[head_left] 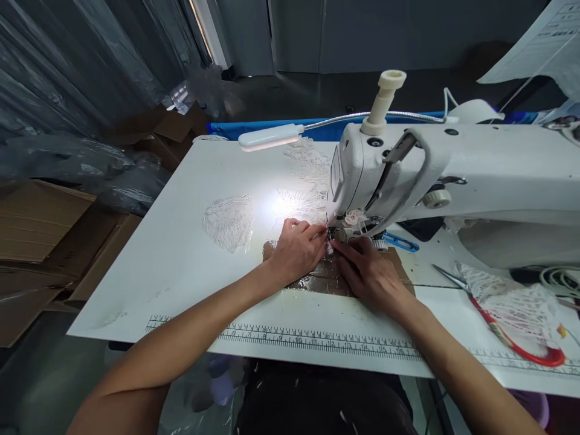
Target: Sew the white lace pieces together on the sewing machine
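Note:
A white sewing machine (453,163) stands on the right of the white table, its needle area between my hands. My left hand (299,251) is closed with fingertips pressed on white lace fabric (301,205) just left of the presser foot. Close by on the other side, my right hand (369,272) has its fingers bent together, the index fingertip on a small bit of the lace at the foot. Both hands rest over a strip of brown tape (326,283) on the machine bed. My fingers partly hide the lace.
A separate lace piece (229,222) lies left on the table (181,284). Red-handled scissors (512,341) lie at right, partly under more lace (507,293). A lit lamp (270,138) hangs above. A printed ruler (308,339) runs along the front edge; cardboard boxes (49,223) stand left.

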`<state>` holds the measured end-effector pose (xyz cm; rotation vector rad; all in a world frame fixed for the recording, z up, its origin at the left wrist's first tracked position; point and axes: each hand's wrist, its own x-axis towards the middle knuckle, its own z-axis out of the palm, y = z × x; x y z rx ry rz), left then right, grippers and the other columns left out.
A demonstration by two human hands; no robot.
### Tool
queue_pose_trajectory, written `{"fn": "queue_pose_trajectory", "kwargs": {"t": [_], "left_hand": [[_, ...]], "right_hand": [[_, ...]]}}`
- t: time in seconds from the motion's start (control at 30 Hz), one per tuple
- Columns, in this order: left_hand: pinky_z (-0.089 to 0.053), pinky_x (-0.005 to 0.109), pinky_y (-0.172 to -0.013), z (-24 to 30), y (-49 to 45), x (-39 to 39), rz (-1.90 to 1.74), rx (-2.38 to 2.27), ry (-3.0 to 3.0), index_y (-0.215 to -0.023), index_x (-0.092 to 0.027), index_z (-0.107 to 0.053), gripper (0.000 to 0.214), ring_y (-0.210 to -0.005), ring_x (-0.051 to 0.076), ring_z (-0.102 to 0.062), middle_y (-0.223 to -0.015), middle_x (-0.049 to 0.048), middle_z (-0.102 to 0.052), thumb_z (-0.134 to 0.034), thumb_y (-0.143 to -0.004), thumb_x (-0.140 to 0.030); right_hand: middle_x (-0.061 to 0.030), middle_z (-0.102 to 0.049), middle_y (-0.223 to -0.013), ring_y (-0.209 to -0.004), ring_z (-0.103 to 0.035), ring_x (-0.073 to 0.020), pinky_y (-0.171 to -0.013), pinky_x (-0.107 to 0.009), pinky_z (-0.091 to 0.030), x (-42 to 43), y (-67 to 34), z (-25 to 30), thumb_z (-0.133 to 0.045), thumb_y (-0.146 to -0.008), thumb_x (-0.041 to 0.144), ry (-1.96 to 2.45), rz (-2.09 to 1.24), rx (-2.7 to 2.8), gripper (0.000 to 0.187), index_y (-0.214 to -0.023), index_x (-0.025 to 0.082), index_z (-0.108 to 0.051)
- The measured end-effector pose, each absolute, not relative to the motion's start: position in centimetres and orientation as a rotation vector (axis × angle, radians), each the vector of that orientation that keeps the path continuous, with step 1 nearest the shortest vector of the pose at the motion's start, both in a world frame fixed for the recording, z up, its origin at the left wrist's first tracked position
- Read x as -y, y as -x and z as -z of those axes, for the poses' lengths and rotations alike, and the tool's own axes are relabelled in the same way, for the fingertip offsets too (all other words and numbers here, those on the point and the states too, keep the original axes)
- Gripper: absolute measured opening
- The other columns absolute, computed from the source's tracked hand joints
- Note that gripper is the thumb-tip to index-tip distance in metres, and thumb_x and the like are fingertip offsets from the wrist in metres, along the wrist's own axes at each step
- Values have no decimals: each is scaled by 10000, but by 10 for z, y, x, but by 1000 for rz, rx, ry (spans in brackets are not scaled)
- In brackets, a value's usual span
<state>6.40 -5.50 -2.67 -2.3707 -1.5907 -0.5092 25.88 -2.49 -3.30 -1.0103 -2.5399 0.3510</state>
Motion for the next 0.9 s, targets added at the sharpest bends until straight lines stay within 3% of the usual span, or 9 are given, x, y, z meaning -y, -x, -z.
{"fn": "queue_pose_trajectory", "kwargs": {"t": [0.2, 0.4, 0.63, 0.73, 0.9], "left_hand": [[-427, 361, -767, 19, -50, 52, 636, 1493, 2413, -1061, -126, -610, 218, -845, 183, -570, -1062, 95, -653, -438, -967, -221], [-465, 336, -800, 9, -27, 49, 678, 1174, 2765, -966, -176, -631, 132, -883, 156, -611, -1016, 50, -675, -506, -934, -206], [-507, 324, -774, 20, -35, 44, 855, 1268, 2765, -873, -168, -634, 168, -843, 134, -634, -919, 36, -689, -483, -945, -178], [-541, 311, -748, 20, -37, 42, 1090, 1369, 2697, -851, -149, -622, 172, -842, 134, -640, -895, 49, -682, -478, -938, -181], [-576, 307, -781, 19, -40, 44, 1180, 1367, 2729, -862, -138, -624, 149, -884, 133, -649, -930, 68, -683, -491, -921, -171]], "right_hand": [[-93, -626, -951, -702, -629, -178, -644, -320, -515, 19, -269, 36, -430, -947, 294, 1015, -581, 2395, 397, -1322, 213, -531], [-88, -646, -911, -746, -626, -201, -661, -329, -497, 14, -271, 34, -448, -915, 256, 985, -568, 2368, 371, -1267, 195, -547], [-99, -632, -883, -707, -608, -200, -611, -322, -484, 19, -269, 32, -435, -919, 255, 980, -529, 2364, 218, -1057, 165, -578], [-101, -618, -918, -714, -609, -193, -614, -324, -498, 22, -269, 32, -428, -929, 247, 966, -540, 2424, 242, -1100, 169, -580], [-136, -552, -1095, -915, -610, -239, -759, -399, -541, 27, -267, 31, -416, -942, 259, 881, -495, 2524, 345, -1249, 212, -568]]}}
